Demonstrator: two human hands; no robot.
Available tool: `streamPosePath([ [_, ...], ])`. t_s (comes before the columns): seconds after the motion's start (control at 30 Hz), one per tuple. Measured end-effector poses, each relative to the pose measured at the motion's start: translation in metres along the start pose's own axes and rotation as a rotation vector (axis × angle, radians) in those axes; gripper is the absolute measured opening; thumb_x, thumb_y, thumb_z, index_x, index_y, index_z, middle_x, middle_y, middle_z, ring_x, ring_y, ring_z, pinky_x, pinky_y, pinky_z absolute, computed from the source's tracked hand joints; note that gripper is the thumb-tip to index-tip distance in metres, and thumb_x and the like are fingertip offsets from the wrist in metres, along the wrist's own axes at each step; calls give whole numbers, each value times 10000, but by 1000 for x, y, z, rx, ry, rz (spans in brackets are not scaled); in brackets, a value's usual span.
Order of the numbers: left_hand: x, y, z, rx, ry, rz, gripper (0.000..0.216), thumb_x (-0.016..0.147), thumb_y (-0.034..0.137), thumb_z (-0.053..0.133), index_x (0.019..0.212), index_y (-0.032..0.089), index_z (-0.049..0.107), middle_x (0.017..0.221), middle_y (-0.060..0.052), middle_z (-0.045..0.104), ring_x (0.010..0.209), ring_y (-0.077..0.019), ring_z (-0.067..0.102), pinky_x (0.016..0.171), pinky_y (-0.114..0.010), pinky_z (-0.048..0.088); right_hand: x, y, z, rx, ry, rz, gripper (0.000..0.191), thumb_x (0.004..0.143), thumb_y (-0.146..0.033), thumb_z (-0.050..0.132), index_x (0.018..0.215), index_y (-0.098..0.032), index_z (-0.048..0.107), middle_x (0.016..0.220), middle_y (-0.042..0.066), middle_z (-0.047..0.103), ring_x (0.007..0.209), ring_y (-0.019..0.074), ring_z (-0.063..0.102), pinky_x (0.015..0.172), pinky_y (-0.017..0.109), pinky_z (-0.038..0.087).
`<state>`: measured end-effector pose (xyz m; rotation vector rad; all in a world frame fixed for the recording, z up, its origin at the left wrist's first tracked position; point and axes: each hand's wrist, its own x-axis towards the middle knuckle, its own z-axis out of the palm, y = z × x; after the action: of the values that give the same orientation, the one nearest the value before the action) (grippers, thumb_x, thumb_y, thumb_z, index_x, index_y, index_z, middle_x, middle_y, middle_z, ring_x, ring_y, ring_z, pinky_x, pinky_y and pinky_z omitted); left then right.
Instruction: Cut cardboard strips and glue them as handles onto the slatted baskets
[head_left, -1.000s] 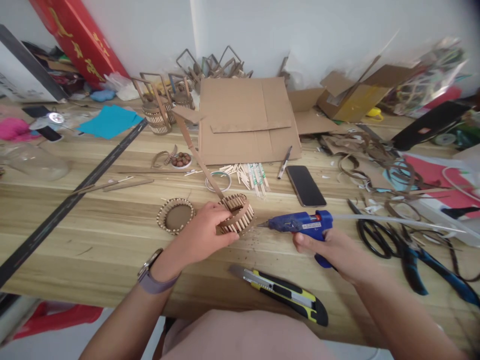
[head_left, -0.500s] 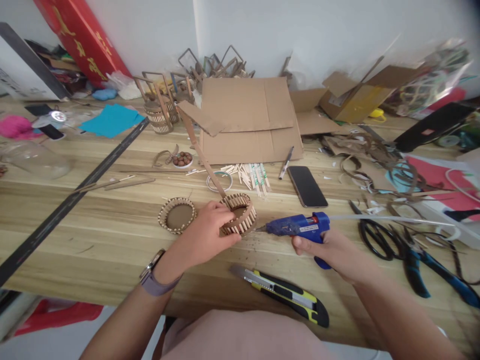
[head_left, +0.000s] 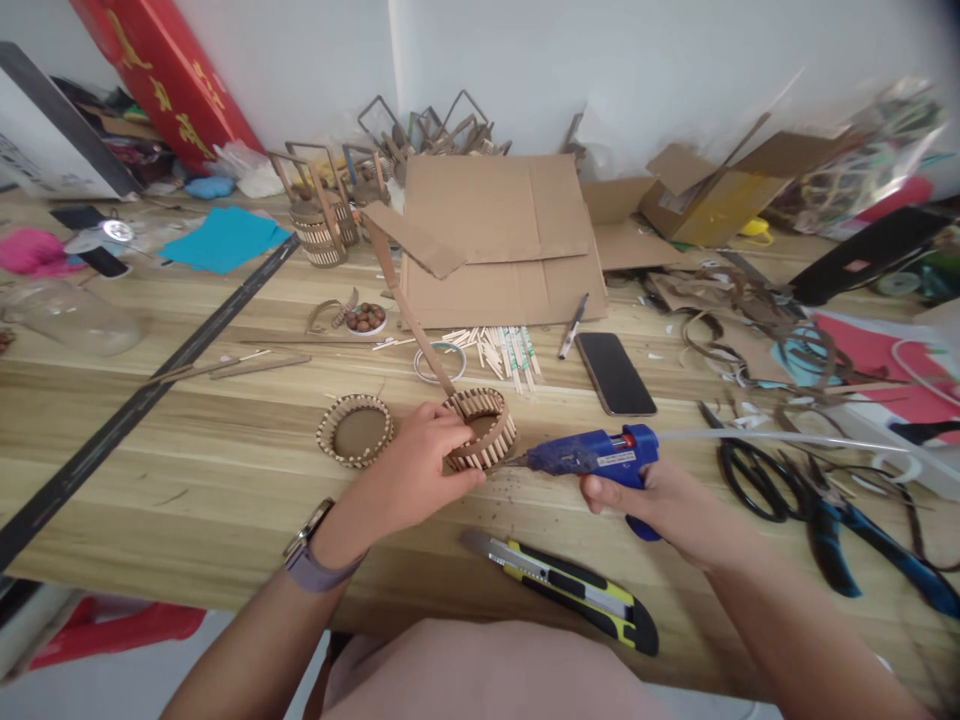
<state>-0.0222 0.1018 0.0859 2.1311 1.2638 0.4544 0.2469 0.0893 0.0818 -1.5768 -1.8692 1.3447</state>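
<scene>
My left hand (head_left: pixel 409 475) is closed round a small round basket of wooden sticks (head_left: pixel 487 430) on the wooden table (head_left: pixel 187 470). A long cardboard strip (head_left: pixel 409 310) rises from the basket toward the back left. My right hand (head_left: pixel 660 500) grips a blue hot glue gun (head_left: pixel 592 455) with a clear glue stick out the back. The gun's nozzle points left and touches the basket's right side. A second round stick-rimmed disc (head_left: pixel 354 430) lies just left of my left hand.
A yellow and black utility knife (head_left: pixel 562 590) lies near the front edge. Black scissors (head_left: pixel 750 475) and blue-handled pliers (head_left: pixel 870 545) lie right. A phone (head_left: pixel 613 372), loose sticks (head_left: pixel 499 350), flat cardboard (head_left: pixel 495 235) and finished baskets (head_left: pixel 319 225) sit behind. A long black ruler (head_left: pixel 150 395) crosses the left side.
My right hand has moved the glue gun left, bringing its nozzle up to the basket's side. My left hand keeps its hold on the basket.
</scene>
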Motion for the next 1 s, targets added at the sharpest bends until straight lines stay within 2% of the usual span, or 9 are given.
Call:
streamPosePath([
  [0.23, 0, 3, 2, 36, 1, 7, 231, 814, 197, 661, 661, 203, 488, 838, -38, 615, 1033, -277, 523, 900, -409, 451, -3, -13, 2, -17, 14, 6, 524, 728, -729, 590, 583, -226, 579, 615, 24, 619, 589, 174, 557, 586, 304, 479],
  [0.3, 1, 3, 3, 34, 0, 5, 181, 815, 202, 662, 691, 199, 531, 881, -48, 632, 1041, -280, 521, 912, -418, 449, -4, -14, 4, -51, 43, -9, 477, 735, -699, 601, 656, -231, 635, 672, 38, 669, 644, 203, 613, 626, 324, 514],
  [0.37, 1, 3, 4, 34, 0, -2, 151, 815, 206, 663, 713, 196, 552, 911, -56, 643, 1044, -283, 519, 918, -424, 446, -6, -13, 6, -116, 87, -19, 440, 746, -659, 607, 811, -235, 705, 795, 56, 729, 750, 248, 669, 695, 364, 542],
  [0.47, 3, 2, 5, 37, 3, -10, 173, 813, 199, 660, 701, 198, 528, 895, -56, 644, 1041, -284, 521, 917, -422, 444, -10, -12, 9, -224, 161, -1, 440, 749, -614, 610, 940, -237, 734, 928, 72, 764, 851, 305, 703, 745, 424, 558],
  [0.63, 3, 1, 5, 38, 4, -18, 197, 810, 200, 647, 684, 213, 495, 899, -53, 647, 1048, -286, 523, 923, -426, 437, -15, -14, 14, -261, 199, -45, 348, 766, -538, 626, 914, -253, 760, 957, 69, 773, 857, 311, 717, 742, 411, 574],
  [1.0, 1, 2, 5, 50, 9, -25, 199, 808, 218, 646, 674, 214, 498, 902, -53, 643, 1052, -285, 532, 911, -416, 447, -17, -17, 16, -272, 244, -110, 264, 773, -495, 617, 866, -292, 758, 944, 46, 772, 871, 310, 719, 760, 401, 572],
])
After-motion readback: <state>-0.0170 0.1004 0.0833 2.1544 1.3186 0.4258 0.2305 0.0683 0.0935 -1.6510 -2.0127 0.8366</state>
